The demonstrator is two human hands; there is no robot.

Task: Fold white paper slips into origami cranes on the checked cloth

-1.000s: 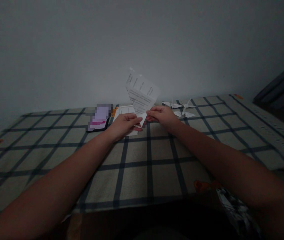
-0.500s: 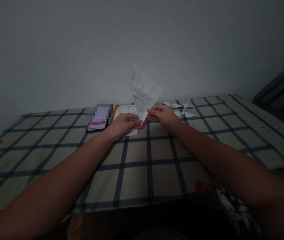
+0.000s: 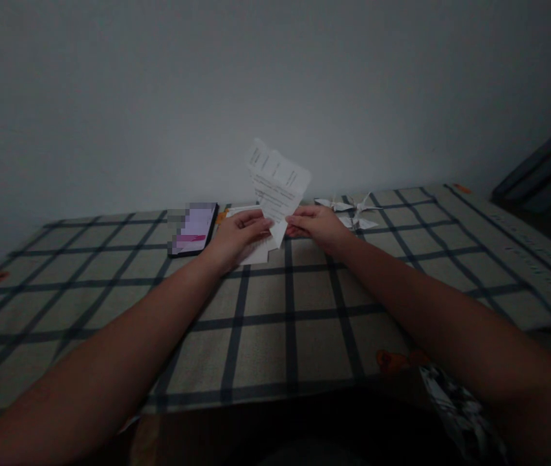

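pinching a creased, printed sheet of paper (image 3: 281,184) between two bare hands, a person holds it tilted upward to the right of a phone (image 3: 196,226), which lies with its screen lit and partly pixelated. the left hand (image 3: 237,236), the nearer of the two to the phone, has thumb and fingers together on the sheet's lower left edge; the right hand (image 3: 318,225), farther from the phone, has its fingertips clamped on the lower right edge. more paper (image 3: 255,254) lies just to the phone's right, partly hidden by the left hand. folded paper figures (image 3: 360,222) rest well to the right of the phone. a checked cloth (image 3: 266,323) spreads beneath the phone, and a plain wall (image 3: 275,77) rises behind it.
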